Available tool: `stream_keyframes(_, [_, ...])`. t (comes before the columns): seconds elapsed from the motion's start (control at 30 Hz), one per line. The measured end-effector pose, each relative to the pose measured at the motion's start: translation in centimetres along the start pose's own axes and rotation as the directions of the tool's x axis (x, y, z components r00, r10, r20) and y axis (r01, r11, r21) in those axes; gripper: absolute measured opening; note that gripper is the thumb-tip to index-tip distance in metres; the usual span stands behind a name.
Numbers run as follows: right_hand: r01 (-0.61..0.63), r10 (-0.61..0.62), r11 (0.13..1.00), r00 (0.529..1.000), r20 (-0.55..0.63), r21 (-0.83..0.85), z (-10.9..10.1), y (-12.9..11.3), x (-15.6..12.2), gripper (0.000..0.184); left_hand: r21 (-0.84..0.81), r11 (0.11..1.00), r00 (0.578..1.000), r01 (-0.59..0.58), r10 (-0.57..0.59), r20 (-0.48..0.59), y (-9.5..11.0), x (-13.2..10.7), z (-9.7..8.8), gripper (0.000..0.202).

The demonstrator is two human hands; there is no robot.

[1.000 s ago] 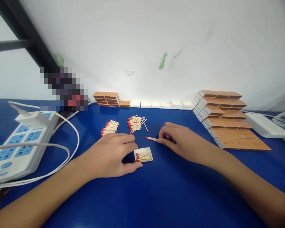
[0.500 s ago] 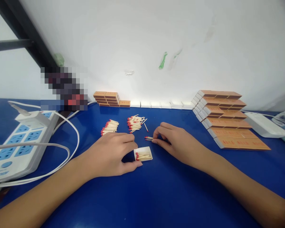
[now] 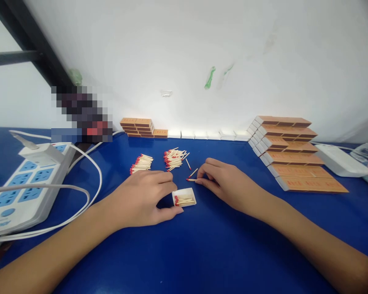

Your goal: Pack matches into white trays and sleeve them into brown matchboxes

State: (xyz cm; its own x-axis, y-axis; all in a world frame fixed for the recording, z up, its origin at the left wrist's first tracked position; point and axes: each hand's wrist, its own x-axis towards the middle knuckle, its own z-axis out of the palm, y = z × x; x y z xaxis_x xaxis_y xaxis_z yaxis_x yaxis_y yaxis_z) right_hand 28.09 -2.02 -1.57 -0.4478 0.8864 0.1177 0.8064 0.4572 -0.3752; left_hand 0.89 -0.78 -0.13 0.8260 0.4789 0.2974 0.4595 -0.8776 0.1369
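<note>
My left hand (image 3: 144, 200) rests on the blue table, thumb and forefinger closed on the left end of a small white matchbox tray (image 3: 184, 197) that holds several red-tipped matches. My right hand (image 3: 227, 183) lies just right of the tray, its fingertips pinched on the ends of two matches (image 3: 191, 176) that splay apart on the table. Behind them lie a loose pile of matches (image 3: 174, 158) and a neater bundle of matches (image 3: 141, 163).
A blue table (image 3: 202, 245) runs to a white wall. Brown matchbox sleeves are stacked at the right (image 3: 290, 153) and at the back (image 3: 141, 127), with white trays (image 3: 208, 134) along the wall. A power strip (image 3: 24, 183) with white cables lies left; a white box (image 3: 340, 160) far right.
My right hand slid a little left toward the tray, and the matches under its fingertips have splayed apart. My left hand and the tray have stayed put.
</note>
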Motion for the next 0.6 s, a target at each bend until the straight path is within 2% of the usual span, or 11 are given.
stream_keyframes(0.1, [-0.010, 0.009, 1.000, 1.000, 0.013, 0.013, -0.3, -0.1, -0.1, 0.015, 0.003, 1.000, 1.000, 0.007, -0.007, 0.006, 0.0, 0.1, 0.0, 0.027])
stream_keyframes(0.3, [0.078, -0.073, 0.994, 0.994, -0.076, 0.077, -0.6, -1.6, -0.4, 0.013, 0.015, 1.000, 1.000, 0.001, -0.001, -0.001, -0.1, 0.0, -0.1, 0.026])
stream_keyframes(0.47, [0.154, -0.153, 0.987, 0.988, -0.029, 0.053, 0.4, -3.3, -0.9, 0.006, 0.047, 0.999, 1.000, -0.015, 0.015, -0.017, 0.0, 0.0, 0.0, 0.030])
stream_keyframes(0.6, [0.164, -0.160, 0.983, 0.985, -0.059, 0.076, 0.7, -2.8, -0.6, 0.009, 0.038, 0.999, 1.000, -0.005, 0.006, -0.013, 0.0, 0.0, 0.0, 0.031])
